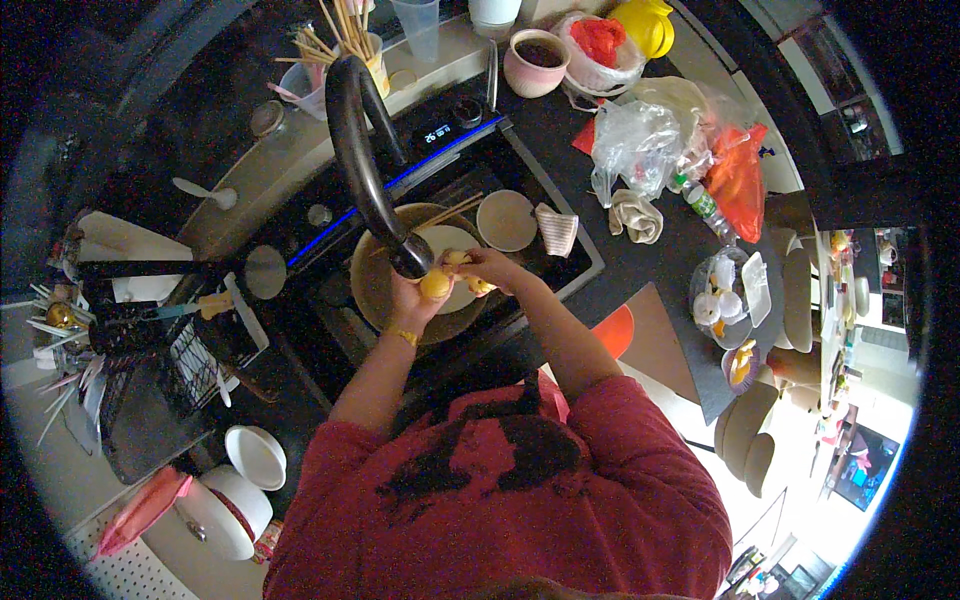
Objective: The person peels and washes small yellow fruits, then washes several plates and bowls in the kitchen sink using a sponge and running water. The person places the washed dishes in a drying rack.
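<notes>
Over a large round basin [367, 300] in the dark sink, my left hand [417, 300] holds a round yellow piece of fruit or vegetable [435, 285]. My right hand [491, 271] meets it from the right, its fingers closed around smaller yellow pieces [480, 285]; exactly what they are cannot be told. A pale bowl or plate [457, 301] lies in the basin beneath both hands. The spout of a dark curved faucet [411, 255] hangs just above my left hand. A pair of chopsticks [450, 211] rests across the basin, beside another round bowl [508, 220].
A striped cloth [556, 229] hangs at the sink's right edge. Plastic bags [637, 142], a folded rag [636, 216] and a plastic bottle [705, 202] lie on the dark counter. Left of the sink stand a black wire dish rack [196, 364] and a white lidded pot [217, 517].
</notes>
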{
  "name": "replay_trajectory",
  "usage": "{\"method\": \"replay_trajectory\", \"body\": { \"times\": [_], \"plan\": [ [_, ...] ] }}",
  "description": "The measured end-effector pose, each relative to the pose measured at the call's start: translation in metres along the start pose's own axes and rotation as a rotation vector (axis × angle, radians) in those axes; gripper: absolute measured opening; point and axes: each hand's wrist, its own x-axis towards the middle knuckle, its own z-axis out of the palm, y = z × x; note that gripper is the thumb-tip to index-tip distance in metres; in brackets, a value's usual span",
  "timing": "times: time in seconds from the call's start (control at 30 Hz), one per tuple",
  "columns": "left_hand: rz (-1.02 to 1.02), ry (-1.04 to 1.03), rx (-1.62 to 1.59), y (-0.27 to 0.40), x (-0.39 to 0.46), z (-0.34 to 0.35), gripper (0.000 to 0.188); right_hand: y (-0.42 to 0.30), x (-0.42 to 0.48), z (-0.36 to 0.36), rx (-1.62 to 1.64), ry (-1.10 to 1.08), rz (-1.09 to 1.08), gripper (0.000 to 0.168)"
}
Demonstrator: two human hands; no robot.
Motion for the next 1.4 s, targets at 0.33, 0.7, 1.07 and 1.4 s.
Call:
{"method": "replay_trajectory", "body": {
  "times": [0.33,0.7,1.07,1.4],
  "plan": [
    [-0.042,-0.074,0.592,0.002,-0.013,-0.038,0.049,-0.009,0.015,0.034,0.743,0.299,-0.196,0.036],
    [-0.339,-0.195,0.886,0.017,-0.034,0.006,0.047,0.002,0.033,0.053,0.243,0.271,-0.375,0.037],
    [-0.315,0.045,0.850,0.024,-0.068,-0.032,0.052,-0.051,-0.005,0.099,0.052,0.070,-0.098,0.029],
    [-0.228,0.023,0.790,0.029,-0.099,-0.056,0.056,0.025,0.040,0.092,0.332,0.299,-0.214,0.044]
  ]
}}
